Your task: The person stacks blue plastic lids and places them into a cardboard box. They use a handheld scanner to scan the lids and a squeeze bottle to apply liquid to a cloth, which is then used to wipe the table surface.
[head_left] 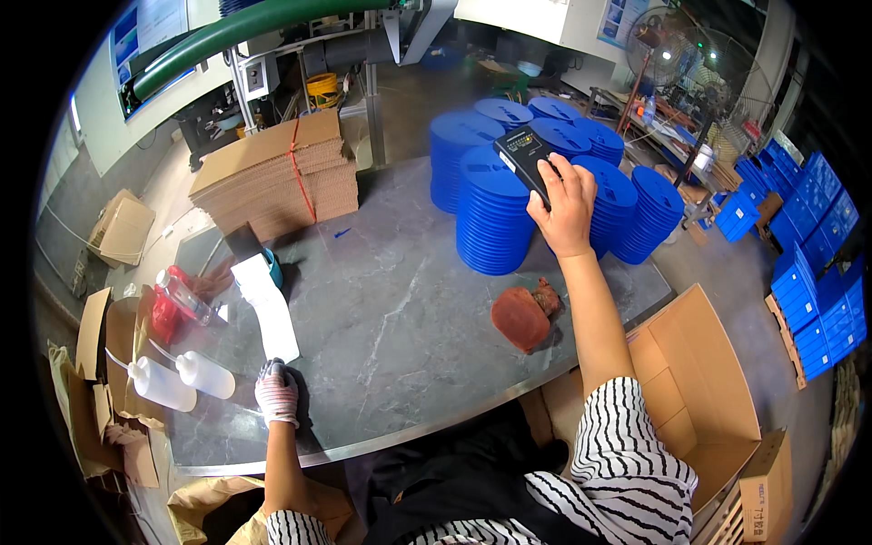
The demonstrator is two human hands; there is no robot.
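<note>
My right hand (pixel 565 202), bare, grips one end of a flat black box (pixel 520 153) with small light markings. It holds the box over stacks of round blue discs (pixel 493 227) on the table. Down at the near left, my left hand (pixel 276 396) wears a striped glove with grey fingertips. Its fingers are closed together at the near end of a white paper strip (pixel 276 318). The strip runs back to a teal holder (pixel 272 266). A reddish-brown round lump (pixel 520 320) lies on the table below my right forearm.
Bundled flat cardboard (pixel 272 173) stands at the table's back left. Two white squeeze bottles (pixel 164 385) and a clear bottle (pixel 182 297) lie at the left. Right of the table are an open carton (pixel 695 391) and stacked blue bins (pixel 808 300). A green roller (pixel 245 32) crosses the far left.
</note>
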